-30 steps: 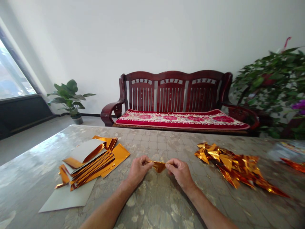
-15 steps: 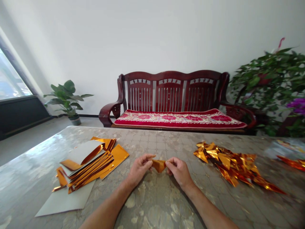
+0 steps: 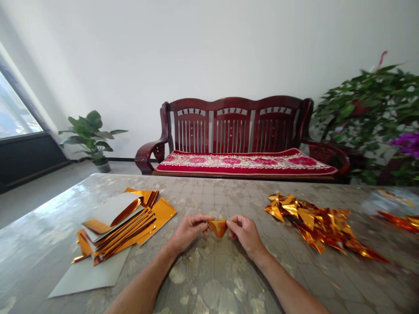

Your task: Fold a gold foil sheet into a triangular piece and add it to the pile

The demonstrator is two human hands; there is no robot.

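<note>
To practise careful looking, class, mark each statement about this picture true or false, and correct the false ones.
1. The left hand and right hand both pinch a folded gold foil piece. True.
2. The loose foil heap lies left of the hands. False: the foil heap lies to their right.
3. The seat cushion is blue. False: the cushion is red with pink flowers.
4. A stack of foil sheets lies on the table. True.
5. A potted plant stands left of the bench. True.
</note>
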